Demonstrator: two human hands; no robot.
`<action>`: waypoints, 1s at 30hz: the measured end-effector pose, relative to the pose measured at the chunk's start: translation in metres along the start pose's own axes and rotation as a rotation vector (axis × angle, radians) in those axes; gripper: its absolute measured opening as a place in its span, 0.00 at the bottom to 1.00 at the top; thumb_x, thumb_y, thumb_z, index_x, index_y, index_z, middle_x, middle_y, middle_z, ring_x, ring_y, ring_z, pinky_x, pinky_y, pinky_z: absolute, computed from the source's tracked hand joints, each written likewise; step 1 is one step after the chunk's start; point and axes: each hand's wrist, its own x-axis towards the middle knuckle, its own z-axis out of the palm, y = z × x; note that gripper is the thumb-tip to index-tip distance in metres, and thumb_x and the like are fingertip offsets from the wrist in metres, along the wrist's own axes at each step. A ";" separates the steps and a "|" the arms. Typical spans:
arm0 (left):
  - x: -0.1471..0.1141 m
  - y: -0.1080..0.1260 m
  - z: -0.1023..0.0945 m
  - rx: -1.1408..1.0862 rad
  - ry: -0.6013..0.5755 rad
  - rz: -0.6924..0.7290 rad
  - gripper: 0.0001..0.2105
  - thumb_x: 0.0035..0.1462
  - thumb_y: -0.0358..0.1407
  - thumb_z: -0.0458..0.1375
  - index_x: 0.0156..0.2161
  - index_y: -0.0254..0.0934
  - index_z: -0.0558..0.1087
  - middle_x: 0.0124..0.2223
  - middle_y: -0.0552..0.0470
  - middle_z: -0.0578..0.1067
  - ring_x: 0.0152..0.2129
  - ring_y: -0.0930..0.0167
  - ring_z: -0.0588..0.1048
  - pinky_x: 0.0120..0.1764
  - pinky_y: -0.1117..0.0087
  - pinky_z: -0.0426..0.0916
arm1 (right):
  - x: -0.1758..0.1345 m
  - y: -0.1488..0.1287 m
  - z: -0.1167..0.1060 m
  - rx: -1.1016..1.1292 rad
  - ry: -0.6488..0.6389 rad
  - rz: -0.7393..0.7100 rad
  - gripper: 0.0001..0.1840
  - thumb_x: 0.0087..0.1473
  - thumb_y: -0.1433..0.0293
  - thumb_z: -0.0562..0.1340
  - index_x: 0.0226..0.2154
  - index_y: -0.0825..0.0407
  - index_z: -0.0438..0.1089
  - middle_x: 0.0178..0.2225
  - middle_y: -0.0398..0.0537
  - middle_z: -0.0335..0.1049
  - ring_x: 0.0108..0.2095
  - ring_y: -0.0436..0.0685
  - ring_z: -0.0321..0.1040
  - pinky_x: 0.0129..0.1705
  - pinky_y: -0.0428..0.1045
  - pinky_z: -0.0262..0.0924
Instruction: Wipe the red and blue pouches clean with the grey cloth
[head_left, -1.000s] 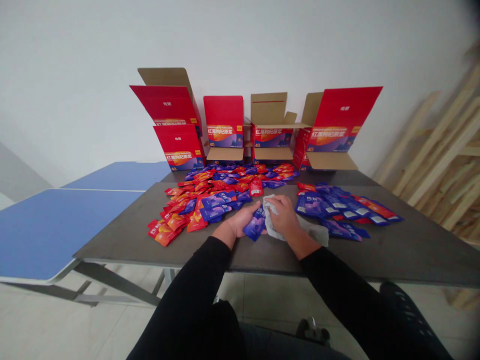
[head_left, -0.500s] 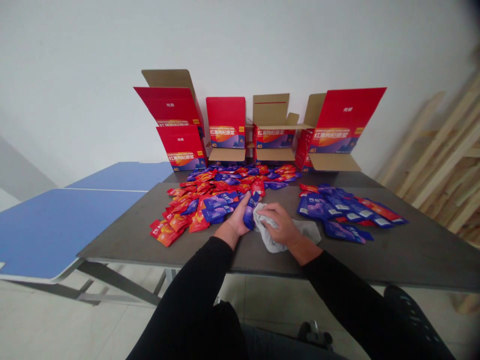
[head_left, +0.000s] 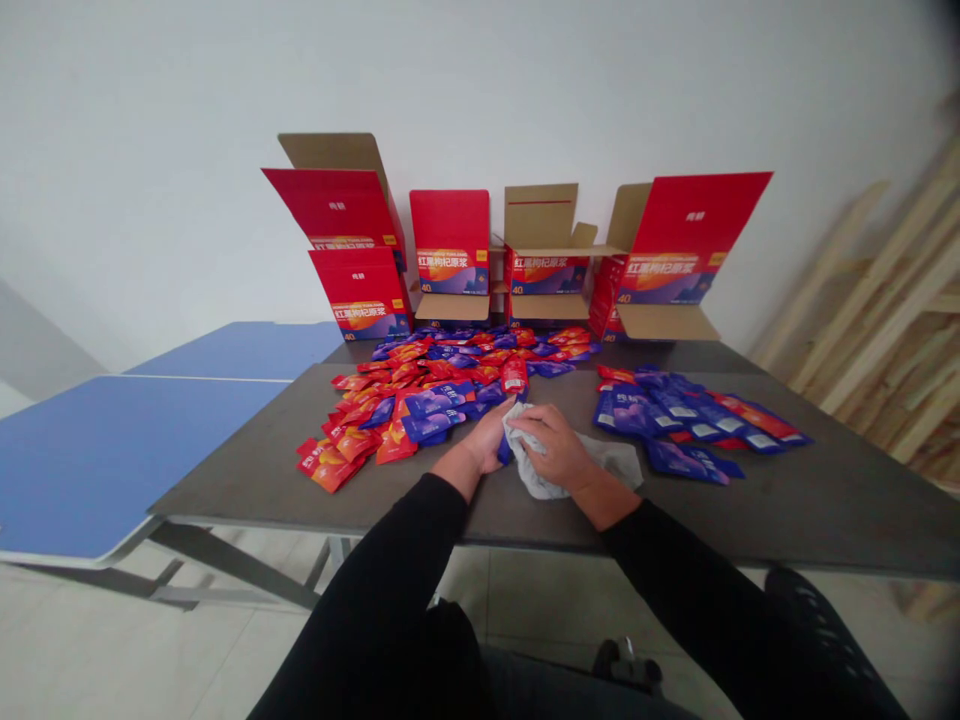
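My left hand (head_left: 484, 442) is closed on a blue pouch (head_left: 505, 453), most of which is hidden by the cloth. Bunched in my right hand (head_left: 556, 447) is a grey-white cloth (head_left: 534, 478), pressed against the pouch's face. The cloth's loose end trails on the table to the right. Just beyond my left hand spreads a large heap of red and blue pouches (head_left: 437, 400). To the right of my right hand lies a smaller group of mostly blue pouches (head_left: 686, 410), with a few red ones among them.
Along the back of the dark table (head_left: 300, 480) stand several open red cartons (head_left: 362, 300), flaps raised, near the white wall. A blue table (head_left: 82, 450) adjoins on the left. Wooden slats (head_left: 900, 330) lean at the right.
My right hand and the cloth have shifted slightly left and up over the pouch, covering more of it. The view has moved a little; the heaps look the same.
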 end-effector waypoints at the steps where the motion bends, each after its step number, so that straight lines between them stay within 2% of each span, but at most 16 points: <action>1: 0.000 -0.001 0.001 0.027 0.000 0.008 0.15 0.60 0.45 0.62 0.31 0.35 0.73 0.24 0.51 0.74 0.20 0.70 0.74 0.29 0.71 0.69 | 0.000 0.002 0.001 -0.011 0.022 0.027 0.20 0.58 0.75 0.59 0.51 0.47 0.75 0.45 0.52 0.71 0.46 0.63 0.69 0.50 0.59 0.69; 5: 0.000 -0.003 0.002 0.124 -0.031 0.058 0.13 0.62 0.43 0.61 0.31 0.36 0.70 0.21 0.55 0.69 0.15 0.75 0.67 0.20 0.75 0.61 | -0.001 0.009 0.003 -0.056 0.125 0.179 0.19 0.58 0.74 0.58 0.51 0.46 0.74 0.45 0.53 0.69 0.47 0.63 0.69 0.53 0.62 0.68; 8: -0.001 -0.003 0.000 0.167 -0.089 0.030 0.16 0.63 0.46 0.59 0.30 0.36 0.68 0.21 0.57 0.66 0.13 0.77 0.64 0.17 0.78 0.54 | 0.000 0.015 0.003 -0.080 0.181 0.298 0.18 0.59 0.72 0.58 0.50 0.47 0.74 0.45 0.54 0.68 0.48 0.64 0.68 0.55 0.64 0.67; 14: -0.010 0.003 -0.002 0.164 -0.144 -0.047 0.20 0.59 0.53 0.62 0.35 0.35 0.72 0.26 0.54 0.70 0.18 0.78 0.67 0.17 0.81 0.56 | -0.001 0.025 0.003 -0.143 0.230 0.389 0.17 0.60 0.70 0.57 0.50 0.48 0.74 0.45 0.54 0.67 0.49 0.65 0.68 0.55 0.64 0.67; 17: -0.015 0.011 -0.004 0.117 -0.192 -0.089 0.14 0.59 0.45 0.65 0.36 0.34 0.73 0.29 0.52 0.72 0.20 0.77 0.69 0.18 0.81 0.57 | -0.003 0.035 0.005 -0.175 0.249 0.415 0.17 0.60 0.70 0.57 0.50 0.48 0.74 0.44 0.53 0.67 0.48 0.63 0.67 0.54 0.62 0.67; 19: -0.017 0.017 -0.007 0.051 -0.192 -0.105 0.10 0.61 0.39 0.62 0.38 0.32 0.73 0.31 0.49 0.73 0.21 0.77 0.70 0.17 0.81 0.57 | -0.005 0.042 0.007 -0.195 0.241 0.466 0.16 0.59 0.71 0.57 0.48 0.50 0.74 0.44 0.54 0.67 0.47 0.63 0.67 0.54 0.62 0.67; 23: -0.016 0.025 -0.007 -0.095 -0.145 -0.053 0.12 0.64 0.38 0.56 0.40 0.29 0.75 0.30 0.47 0.72 0.22 0.76 0.70 0.18 0.79 0.59 | -0.007 0.049 0.011 -0.242 0.149 0.552 0.15 0.58 0.73 0.56 0.44 0.52 0.74 0.41 0.55 0.68 0.45 0.64 0.67 0.52 0.63 0.66; 26: -0.012 0.028 0.007 -0.031 -0.159 0.033 0.12 0.64 0.38 0.58 0.42 0.28 0.76 0.29 0.48 0.72 0.23 0.75 0.70 0.20 0.79 0.61 | -0.008 0.048 0.014 -0.280 0.113 0.553 0.14 0.57 0.74 0.57 0.44 0.51 0.74 0.40 0.54 0.69 0.45 0.63 0.66 0.52 0.60 0.66; 30: 0.005 0.033 0.050 0.256 -0.227 0.175 0.13 0.61 0.39 0.62 0.44 0.30 0.77 0.27 0.51 0.72 0.20 0.76 0.68 0.22 0.77 0.60 | -0.009 0.049 0.018 -0.317 0.147 0.547 0.14 0.55 0.75 0.59 0.43 0.51 0.74 0.40 0.53 0.71 0.45 0.61 0.68 0.52 0.57 0.66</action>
